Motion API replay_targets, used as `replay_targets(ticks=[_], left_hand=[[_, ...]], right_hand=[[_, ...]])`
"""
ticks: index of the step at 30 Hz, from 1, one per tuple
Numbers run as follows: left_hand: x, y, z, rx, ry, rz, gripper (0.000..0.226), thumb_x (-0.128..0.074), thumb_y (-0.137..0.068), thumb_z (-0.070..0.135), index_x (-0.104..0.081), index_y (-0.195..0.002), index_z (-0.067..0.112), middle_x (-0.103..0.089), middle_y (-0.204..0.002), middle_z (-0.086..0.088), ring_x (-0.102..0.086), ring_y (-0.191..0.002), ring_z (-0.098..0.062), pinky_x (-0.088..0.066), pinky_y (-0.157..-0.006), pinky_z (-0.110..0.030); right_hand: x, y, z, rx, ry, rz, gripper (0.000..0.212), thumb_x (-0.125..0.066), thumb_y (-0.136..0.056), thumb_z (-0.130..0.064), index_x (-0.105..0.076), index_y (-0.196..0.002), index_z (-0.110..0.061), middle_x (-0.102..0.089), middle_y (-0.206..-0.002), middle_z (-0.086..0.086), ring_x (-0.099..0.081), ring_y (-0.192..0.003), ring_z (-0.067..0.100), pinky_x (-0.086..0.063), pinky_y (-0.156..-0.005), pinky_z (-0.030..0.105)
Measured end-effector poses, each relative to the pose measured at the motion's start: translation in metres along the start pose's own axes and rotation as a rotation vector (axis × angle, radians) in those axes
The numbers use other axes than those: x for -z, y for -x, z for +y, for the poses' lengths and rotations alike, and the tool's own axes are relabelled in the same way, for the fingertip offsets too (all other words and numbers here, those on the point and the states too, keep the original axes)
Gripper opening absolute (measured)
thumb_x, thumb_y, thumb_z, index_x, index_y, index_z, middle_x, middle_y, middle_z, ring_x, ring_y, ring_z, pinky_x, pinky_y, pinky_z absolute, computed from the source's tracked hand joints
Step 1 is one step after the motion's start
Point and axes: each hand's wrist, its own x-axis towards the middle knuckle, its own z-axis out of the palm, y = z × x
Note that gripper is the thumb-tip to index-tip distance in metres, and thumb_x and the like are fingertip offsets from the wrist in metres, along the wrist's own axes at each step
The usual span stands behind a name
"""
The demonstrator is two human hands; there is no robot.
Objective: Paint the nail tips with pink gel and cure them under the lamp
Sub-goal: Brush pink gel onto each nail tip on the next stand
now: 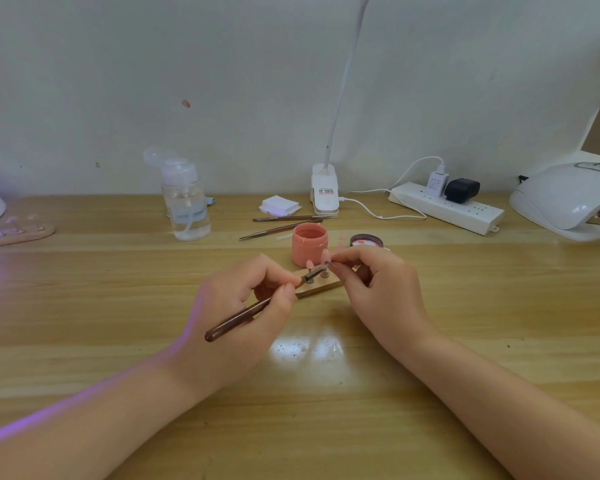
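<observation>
My left hand pinches the slim dark-red gel brush like a pen, bristles at a pink nail tip. My right hand pinches that tip's stand to steady it on the small wooden holder block. Open pink gel jar sits just beyond for reloading; white curing lamp waits far right on the counter.

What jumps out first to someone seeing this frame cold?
The two hands meeting at table centre: the left hand grips a dark brush aimed at a nail tip that the right hand pinches, above a small wooden stand. Just behind sits the open pink gel jar. A white curing lamp sits at far right.
</observation>
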Motion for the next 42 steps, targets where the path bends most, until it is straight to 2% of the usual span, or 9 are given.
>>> replay_targets(ticks=[5, 8, 11, 16, 22, 27, 32, 37, 42], left_hand=[[0.0015, -0.0005, 0.0031, -0.002, 0.026, 0.052, 0.012, -0.055, -0.084, 0.031, -0.065, -0.087, 0.026, -0.069, -0.080, 0.006, -0.064, -0.076, -0.009, -0.044, -0.066, -0.007], [0.0000, -0.0009, 0.0019, 0.036, 0.036, 0.044, 0.010, -0.060, -0.088, 0.026, -0.066, -0.093, 0.031, -0.071, -0.084, 0.012, -0.065, -0.080, -0.006, -0.045, -0.067, -0.008], [-0.0005, -0.0003, -0.0003, 0.020, 0.009, -0.001, 0.010, -0.060, -0.087, 0.021, -0.067, -0.090, 0.027, -0.070, -0.079, 0.007, -0.065, -0.077, -0.010, -0.046, -0.067, -0.010], [0.0006, 0.0012, 0.0036, 0.000, 0.055, 0.064, 0.012, -0.056, -0.086, 0.031, -0.065, -0.086, 0.024, -0.070, -0.081, 0.008, -0.064, -0.075, -0.007, -0.044, -0.066, -0.007], [-0.0019, 0.0004, 0.0012, 0.052, 0.065, 0.032, 0.008, -0.060, -0.087, 0.027, -0.067, -0.091, 0.029, -0.071, -0.080, 0.001, -0.062, -0.070, -0.006, -0.043, -0.062, -0.009], [0.0004, 0.0001, 0.0010, -0.004, 0.029, 0.061, 0.016, -0.051, -0.083, 0.034, -0.064, -0.085, 0.025, -0.068, -0.078, 0.007, -0.061, -0.073, -0.012, -0.044, -0.065, -0.012], [-0.0021, 0.0002, 0.0029, 0.045, 0.057, 0.049, 0.006, -0.059, -0.088, 0.032, -0.064, -0.092, 0.035, -0.070, -0.083, 0.008, -0.061, -0.072, -0.012, -0.048, -0.063, -0.018], [-0.0007, 0.0024, 0.0046, -0.020, 0.036, 0.030, 0.012, -0.049, -0.082, 0.033, -0.061, -0.082, 0.030, -0.068, -0.078, 0.012, -0.059, -0.070, -0.009, -0.045, -0.063, -0.019], [-0.0013, -0.0002, 0.0055, 0.038, 0.078, 0.063, 0.015, -0.051, -0.086, 0.042, -0.063, -0.092, 0.035, -0.070, -0.086, 0.013, -0.057, -0.067, -0.009, -0.045, -0.061, -0.018]], right_hand=[[0.0002, 0.0001, 0.0002, -0.002, -0.004, -0.011, 0.010, -0.070, -0.086, -0.010, -0.075, -0.092, -0.016, -0.059, -0.071, -0.019, -0.051, -0.063, -0.001, -0.035, -0.060, 0.007], [0.0006, 0.0005, -0.0003, 0.010, -0.001, -0.010, 0.010, -0.070, -0.086, -0.009, -0.075, -0.091, -0.016, -0.059, -0.071, -0.020, -0.051, -0.063, -0.002, -0.035, -0.061, 0.006], [0.0009, 0.0011, 0.0000, 0.010, -0.002, 0.001, 0.010, -0.071, -0.085, -0.009, -0.075, -0.090, -0.016, -0.054, -0.063, -0.022, -0.051, -0.062, -0.002, -0.035, -0.060, 0.006], [-0.0013, 0.0006, 0.0014, -0.015, -0.057, -0.005, 0.009, -0.071, -0.085, -0.009, -0.075, -0.089, -0.016, -0.052, -0.057, -0.021, -0.049, -0.055, 0.000, -0.033, -0.055, 0.008], [-0.0014, 0.0010, 0.0026, -0.051, -0.135, -0.041, 0.011, -0.069, -0.087, -0.009, -0.073, -0.088, -0.018, -0.061, -0.065, -0.013, -0.045, -0.052, 0.004, -0.033, -0.053, 0.010], [-0.0009, 0.0011, 0.0032, -0.090, -0.188, -0.058, 0.009, -0.068, -0.089, -0.015, -0.070, -0.086, -0.023, -0.060, -0.065, -0.011, -0.044, -0.052, 0.004, -0.034, -0.053, 0.012], [-0.0011, 0.0018, 0.0022, -0.079, -0.181, -0.058, 0.012, -0.069, -0.088, -0.013, -0.070, -0.086, -0.024, -0.064, -0.069, -0.007, -0.043, -0.052, 0.005, -0.034, -0.052, 0.013], [-0.0006, 0.0013, 0.0026, -0.091, -0.174, -0.048, 0.010, -0.070, -0.087, -0.013, -0.071, -0.086, -0.023, -0.063, -0.068, -0.008, -0.045, -0.053, 0.005, -0.035, -0.053, 0.014], [-0.0002, 0.0018, 0.0032, -0.074, -0.161, -0.060, 0.008, -0.069, -0.087, -0.012, -0.072, -0.089, -0.019, -0.065, -0.069, -0.006, -0.045, -0.053, 0.005, -0.035, -0.053, 0.013]])
